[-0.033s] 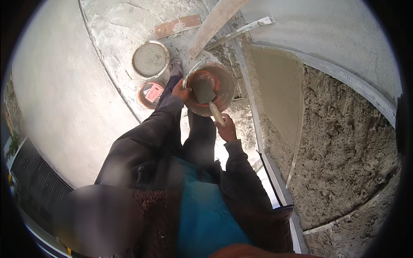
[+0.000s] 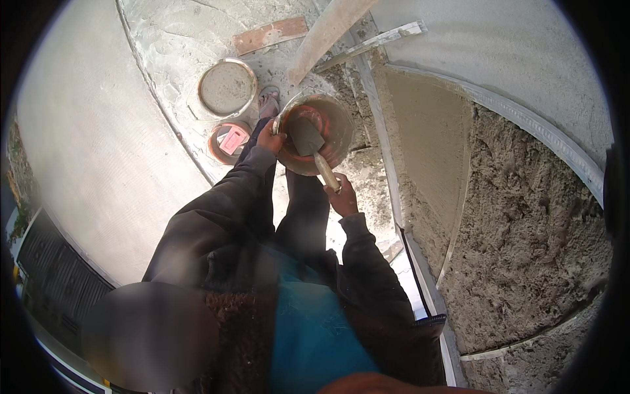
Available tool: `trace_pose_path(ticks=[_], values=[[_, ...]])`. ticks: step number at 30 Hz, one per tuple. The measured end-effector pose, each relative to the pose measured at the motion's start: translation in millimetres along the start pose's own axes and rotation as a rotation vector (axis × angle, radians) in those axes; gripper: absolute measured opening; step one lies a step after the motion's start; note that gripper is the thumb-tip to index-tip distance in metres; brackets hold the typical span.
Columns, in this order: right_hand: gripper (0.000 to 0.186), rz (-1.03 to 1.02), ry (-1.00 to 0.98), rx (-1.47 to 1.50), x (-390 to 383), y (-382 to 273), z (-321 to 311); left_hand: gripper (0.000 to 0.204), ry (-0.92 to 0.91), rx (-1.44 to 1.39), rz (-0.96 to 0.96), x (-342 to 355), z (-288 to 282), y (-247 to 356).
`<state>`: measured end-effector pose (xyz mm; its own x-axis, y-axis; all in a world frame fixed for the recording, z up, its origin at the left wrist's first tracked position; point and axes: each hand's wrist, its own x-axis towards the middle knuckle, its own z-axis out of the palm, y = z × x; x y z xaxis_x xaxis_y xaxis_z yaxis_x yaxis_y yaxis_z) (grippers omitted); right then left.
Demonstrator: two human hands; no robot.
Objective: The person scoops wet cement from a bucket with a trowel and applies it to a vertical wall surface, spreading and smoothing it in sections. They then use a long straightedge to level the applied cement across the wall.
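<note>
Trowel (image 2: 308,141) sitting blade-down inside the orange mortar pan (image 2: 338,128), wooden handle running back and down toward the right hand (image 2: 342,197). So long axis goes roughly from pan centre to lower right, straight into that palm. Right hand closed around the handle end, fingers wrapped tight. Left hand (image 2: 270,139) curled over the pan's near-left rim, holding it up off the floor. Grey bucket (image 2: 226,88) and a smaller red tub (image 2: 230,141) just left, on the floor. Rough plastered wall (image 2: 525,217) off to the right.
</note>
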<state>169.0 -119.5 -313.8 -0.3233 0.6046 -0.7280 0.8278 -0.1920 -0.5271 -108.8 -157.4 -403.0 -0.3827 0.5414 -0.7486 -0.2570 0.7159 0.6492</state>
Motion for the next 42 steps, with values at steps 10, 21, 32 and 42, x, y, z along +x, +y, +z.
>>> trace_pose_path(ticks=[10, 21, 32, 42], values=[[0.037, -0.024, 0.435, 0.196, 212.5, 17.6, 27.6, 0.057, 0.049, 0.528, -0.016, 230.3, -58.9, -124.0], [0.045, -0.593, 0.951, -0.040, 412.3, -87.3, -107.8, 0.057, -0.177, 0.626, 0.038, 300.9, -2.5, -130.8], [0.026, -0.276, 0.968, 0.544, 190.1, -71.2, -93.2, 0.061, 0.087, 0.873, 0.154, 288.6, -14.4, -113.5], [0.035, -0.159, 0.445, 0.842, 41.9, 45.5, -56.8, 0.075, -0.063, -0.718, -0.199, 100.6, -43.3, 6.0]])
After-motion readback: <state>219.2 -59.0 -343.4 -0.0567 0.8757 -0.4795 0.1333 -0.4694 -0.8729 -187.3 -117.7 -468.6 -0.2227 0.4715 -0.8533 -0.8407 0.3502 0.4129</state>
